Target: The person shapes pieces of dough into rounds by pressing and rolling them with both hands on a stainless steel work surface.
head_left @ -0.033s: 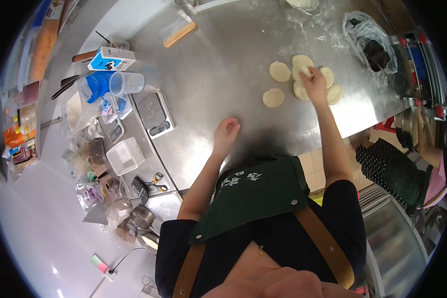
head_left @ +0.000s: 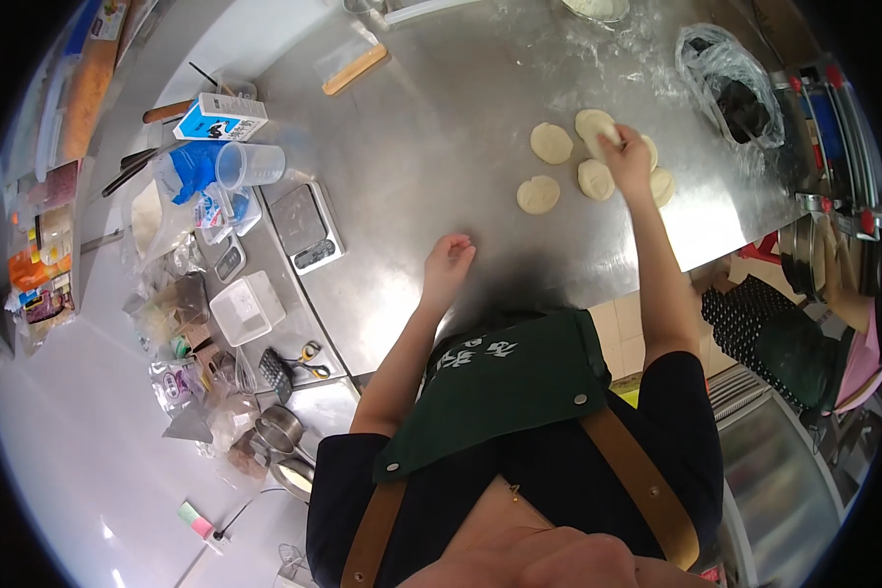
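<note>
My right hand (head_left: 629,165) pinches the edge of a pale, flat dough round (head_left: 603,149) above the steel table. Several other dough rounds lie around it. At the left of the group are an upper round (head_left: 551,143) and a lower round (head_left: 538,195). Another round (head_left: 595,180) rests just below the held one, and one (head_left: 592,122) sits above it. Two more at the right are partly hidden by my fingers and wrist. My left hand (head_left: 448,267) hovers by the near side of the table, its fingers curled in with nothing visible in them.
A digital scale (head_left: 304,227) is at the left, beside a clear measuring jug (head_left: 251,164) and a milk carton (head_left: 220,118). A wooden-handled scraper (head_left: 355,69) lies at the back. A plastic bag (head_left: 730,88) stands back right. Another person's apron (head_left: 784,343) shows at the right.
My right hand has shifted slightly right with the held dough, uncovering more of the round below it and covering more of those at the right. My left hand has hardly moved.
</note>
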Demonstrator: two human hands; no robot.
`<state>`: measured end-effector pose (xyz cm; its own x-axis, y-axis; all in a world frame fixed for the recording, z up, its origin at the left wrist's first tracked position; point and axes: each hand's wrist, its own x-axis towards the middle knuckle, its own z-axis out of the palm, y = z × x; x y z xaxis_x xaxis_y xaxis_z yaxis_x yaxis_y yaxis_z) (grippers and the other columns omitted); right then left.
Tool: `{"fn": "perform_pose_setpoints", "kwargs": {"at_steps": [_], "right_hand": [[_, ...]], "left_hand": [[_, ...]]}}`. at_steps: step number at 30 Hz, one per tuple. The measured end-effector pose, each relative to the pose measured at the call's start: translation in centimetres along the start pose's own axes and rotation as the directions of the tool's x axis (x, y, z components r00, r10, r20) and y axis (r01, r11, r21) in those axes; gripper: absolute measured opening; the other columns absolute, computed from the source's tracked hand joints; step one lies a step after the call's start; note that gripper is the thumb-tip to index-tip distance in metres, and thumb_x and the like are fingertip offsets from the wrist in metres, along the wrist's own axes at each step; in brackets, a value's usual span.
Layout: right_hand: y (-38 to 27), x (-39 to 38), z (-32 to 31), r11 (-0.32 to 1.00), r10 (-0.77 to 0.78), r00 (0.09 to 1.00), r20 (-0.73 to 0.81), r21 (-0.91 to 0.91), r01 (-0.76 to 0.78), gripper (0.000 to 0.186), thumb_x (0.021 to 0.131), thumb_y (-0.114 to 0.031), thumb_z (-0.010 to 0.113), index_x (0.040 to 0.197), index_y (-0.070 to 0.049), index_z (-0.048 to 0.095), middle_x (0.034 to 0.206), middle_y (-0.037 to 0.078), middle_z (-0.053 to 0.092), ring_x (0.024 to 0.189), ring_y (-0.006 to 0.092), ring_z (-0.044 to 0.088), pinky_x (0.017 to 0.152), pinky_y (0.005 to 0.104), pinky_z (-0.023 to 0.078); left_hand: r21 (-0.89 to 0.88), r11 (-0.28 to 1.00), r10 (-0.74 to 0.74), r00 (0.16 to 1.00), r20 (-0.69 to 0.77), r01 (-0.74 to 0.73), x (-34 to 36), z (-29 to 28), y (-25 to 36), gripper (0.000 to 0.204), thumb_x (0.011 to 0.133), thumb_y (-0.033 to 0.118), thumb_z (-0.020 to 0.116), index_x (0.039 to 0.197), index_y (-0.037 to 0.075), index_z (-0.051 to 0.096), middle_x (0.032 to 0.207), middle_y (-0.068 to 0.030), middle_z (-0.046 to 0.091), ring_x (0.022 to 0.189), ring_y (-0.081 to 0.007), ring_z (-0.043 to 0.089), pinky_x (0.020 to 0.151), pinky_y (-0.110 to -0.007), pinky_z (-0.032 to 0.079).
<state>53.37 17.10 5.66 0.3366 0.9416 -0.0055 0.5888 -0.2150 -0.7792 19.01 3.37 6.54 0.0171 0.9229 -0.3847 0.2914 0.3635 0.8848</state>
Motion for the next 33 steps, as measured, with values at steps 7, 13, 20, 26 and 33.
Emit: {"fn": "perform_pose_setpoints", "kwargs": {"at_steps": [7,13,20,26,33], "right_hand": [[0.9,9.5,-1.6,0.997,-0.01,0.989,0.147,0.081,-0.002,0.03,0.08,-0.02,0.069,0.102,0.0,0.067,0.083,0.014,0.068,0.074,0.0207,0.065,0.068,0.0326,0.049],[-1.2,12.3,1.6,0.973,-0.04,0.927,0.374,0.225,-0.049,0.033,0.081,-0.021,0.07,0.107,-0.001,0.067,0.087,0.007,0.068,0.075,0.0136,0.06,0.069,0.0292,0.048],[-6.1,9.4,3.7,0.945,0.076,0.86,0.504,0.24,-0.224,0.033,0.083,-0.022,0.07,0.107,0.0,0.066,0.084,0.004,0.066,0.074,0.0104,0.058,0.065,0.0282,0.047],[-10.3,-0.3,4.8,0.889,-0.259,0.576,0.776,0.424,-0.171,0.028,0.085,-0.019,0.069,0.106,-0.001,0.065,0.086,-0.001,0.063,0.078,0.0078,0.056,0.068,0.0249,0.047],[-9.9,-2.7,4.7,0.933,-0.359,0.748,0.558,0.23,0.276,0.047,0.089,-0.026,0.063,0.124,0.003,0.053,0.123,0.021,0.054,0.105,0.031,0.056,0.085,0.0359,0.047]], "left_hand": [[0.082,0.995,-0.062,0.997,-0.042,0.065,-0.2,1.6,0.0,0.027,0.086,0.015,0.065,0.108,0.001,0.061,0.102,-0.0125,0.065,0.094,-0.0216,0.064,0.082,-0.032,0.05],[0.083,0.985,-0.139,0.985,-0.104,0.148,-1.1,2.6,-0.8,0.027,0.088,0.018,0.063,0.108,0.001,0.061,0.104,-0.0124,0.066,0.096,-0.0224,0.064,0.081,-0.033,0.051],[-0.045,0.981,-0.191,0.981,-0.043,0.189,1.3,3.7,1.9,0.036,0.09,0.023,0.062,0.116,-0.001,0.056,0.106,-0.0135,0.065,0.099,-0.0223,0.063,0.085,-0.033,0.05],[-0.835,0.519,-0.165,0.98,0.113,0.183,6.2,5.5,9.3,0.041,0.096,0.026,0.056,0.127,0.002,0.045,0.122,-0.0115,0.057,0.115,-0.0221,0.055,0.098,-0.038,0.045],[-0.86,0.503,-0.2,0.98,-0.016,0.088,7.1,6.8,8.4,0.03,0.096,0.017,0.055,0.123,0.004,0.048,0.122,-0.0104,0.057,0.114,-0.0222,0.055,0.099,-0.04,0.045]]}}
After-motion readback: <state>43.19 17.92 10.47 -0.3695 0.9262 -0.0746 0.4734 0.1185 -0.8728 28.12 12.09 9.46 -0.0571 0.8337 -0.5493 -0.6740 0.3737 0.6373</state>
